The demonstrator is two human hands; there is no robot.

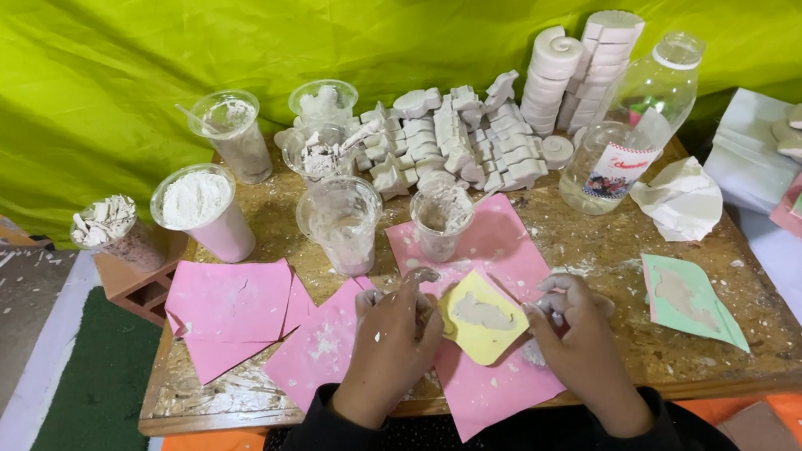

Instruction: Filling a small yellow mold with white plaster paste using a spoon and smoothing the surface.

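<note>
A low wooden table fills the middle, with green cloth behind it. Pink paper sheets cover its near half from nine to six o'clock. White plaster casts are stacked at twelve o'clock, with a clear plastic bottle lying at two o'clock. Plastic cups of white powder and paste stand from ten to twelve. At centre lies a yellow mould with a pale filled cavity. The left hand curls its fingers against the mould's nine o'clock edge. The right hand, at the mould's three o'clock, pinches a small white plaster lump.
</note>
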